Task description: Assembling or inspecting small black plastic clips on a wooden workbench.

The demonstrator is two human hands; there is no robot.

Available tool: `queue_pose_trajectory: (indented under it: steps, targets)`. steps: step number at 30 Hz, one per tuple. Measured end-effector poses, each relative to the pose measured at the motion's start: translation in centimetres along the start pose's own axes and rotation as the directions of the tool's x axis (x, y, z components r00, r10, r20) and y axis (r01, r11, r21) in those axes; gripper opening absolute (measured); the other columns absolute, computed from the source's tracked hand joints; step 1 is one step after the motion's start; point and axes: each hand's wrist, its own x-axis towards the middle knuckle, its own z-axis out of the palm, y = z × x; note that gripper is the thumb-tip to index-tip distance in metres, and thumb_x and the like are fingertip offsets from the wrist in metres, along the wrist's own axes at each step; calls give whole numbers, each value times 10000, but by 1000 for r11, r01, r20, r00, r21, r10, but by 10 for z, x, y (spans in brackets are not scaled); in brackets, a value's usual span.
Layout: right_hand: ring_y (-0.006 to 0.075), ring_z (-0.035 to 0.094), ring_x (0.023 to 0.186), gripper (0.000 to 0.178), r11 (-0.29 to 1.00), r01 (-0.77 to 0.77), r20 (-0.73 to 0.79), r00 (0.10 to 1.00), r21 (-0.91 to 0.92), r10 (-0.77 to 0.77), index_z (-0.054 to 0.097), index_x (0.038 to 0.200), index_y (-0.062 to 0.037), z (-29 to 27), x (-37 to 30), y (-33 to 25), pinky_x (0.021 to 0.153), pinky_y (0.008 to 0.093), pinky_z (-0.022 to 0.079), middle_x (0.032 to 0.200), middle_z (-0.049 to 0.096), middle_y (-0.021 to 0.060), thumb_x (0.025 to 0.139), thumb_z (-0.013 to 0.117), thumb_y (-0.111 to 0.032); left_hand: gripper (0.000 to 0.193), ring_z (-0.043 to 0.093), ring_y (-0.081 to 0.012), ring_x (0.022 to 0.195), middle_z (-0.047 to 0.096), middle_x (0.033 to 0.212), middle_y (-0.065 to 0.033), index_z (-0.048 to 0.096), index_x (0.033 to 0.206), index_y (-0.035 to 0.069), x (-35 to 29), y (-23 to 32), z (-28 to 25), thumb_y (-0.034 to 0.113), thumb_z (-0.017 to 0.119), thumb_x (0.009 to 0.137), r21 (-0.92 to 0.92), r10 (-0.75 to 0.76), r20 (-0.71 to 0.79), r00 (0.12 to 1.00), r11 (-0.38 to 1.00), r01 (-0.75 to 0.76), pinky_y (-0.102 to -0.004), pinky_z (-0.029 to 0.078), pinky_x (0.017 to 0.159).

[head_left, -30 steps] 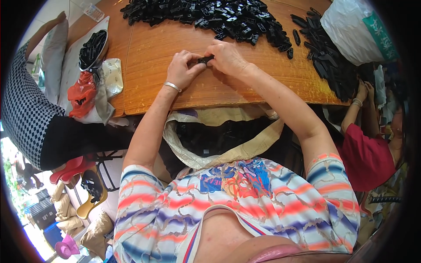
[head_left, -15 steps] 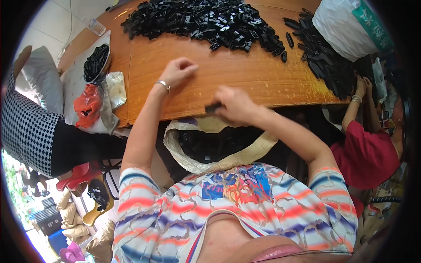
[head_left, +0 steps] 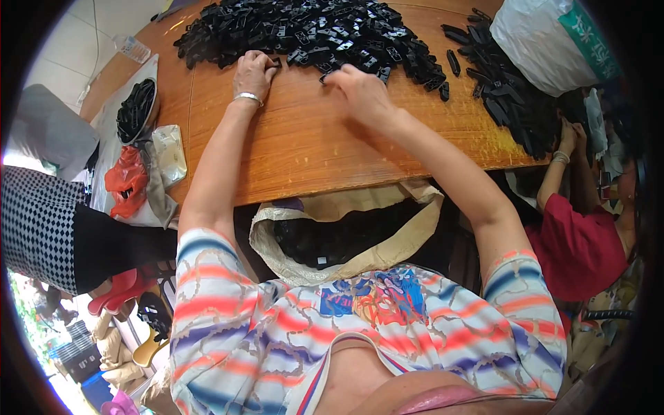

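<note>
A big heap of small black plastic parts (head_left: pixel 332 34) covers the far side of the wooden table. At its near left edge my left hand (head_left: pixel 253 75), with a bracelet at the wrist, has its fingers closed on a small black plastic part (head_left: pixel 277 62). My right hand (head_left: pixel 363 93) is at the heap's front edge, slightly blurred, its fingertips pinched on another dark part whose shape I cannot make out. Below the table edge, against my lap, an open pale woven sack (head_left: pixel 377 264) holds black pieces in its shadowed inside.
Longer black parts (head_left: pixel 508 104) lie piled at the right, beside a white plastic bag (head_left: pixel 529 45). A co-worker's hands (head_left: pixel 570 138) are near that pile. On the left are a bowl of black strips (head_left: pixel 136 111), a red bag (head_left: pixel 126 181), a clear packet (head_left: pixel 169 153) and another person's checked clothing (head_left: pixel 41 225).
Both hands have moved away from me to the heap's edge. My right hand has left the sack's mouth, where it held a black part. My left fingers have closed on a part.
</note>
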Motion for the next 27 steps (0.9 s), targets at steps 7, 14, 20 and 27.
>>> queue_pose_trajectory:
  steps: [7,14,20,27]
  targets:
    - [363,639,851,200,974,-51,89,993,-222,73,630,976,-63,17,22,20,711,452,525,990,586,144,787,688,-94,227,601,-317,900,613,918,-122,577,900,64,-56,65,-41,177,730,778,-194,10,161,987,981,21,-405,495,769]
    - [364,628,881,252,992,-84,252,962,-95,105,610,909,-38,-6,-18,-10,756,438,513,980,590,147,747,759,-161,385,599,-341,934,607,979,-159,527,1057,52,-95,107,-66,179,742,765,-234,-112,240,964,957,170,-407,490,806]
    - [349,619,893,200,998,-51,144,989,42,45,625,940,-15,-7,-24,-1,770,409,513,963,599,145,765,714,-51,426,577,-330,940,609,983,-150,551,1089,43,-97,89,-50,117,754,721,-283,30,125,992,959,7,-399,482,832]
    - [357,617,897,228,990,60,113,991,130,-75,638,948,-20,16,4,-35,772,405,512,976,603,154,729,703,-23,272,586,-306,916,608,935,-129,664,911,43,-94,80,-44,159,788,699,-334,-119,229,966,923,193,-385,487,828]
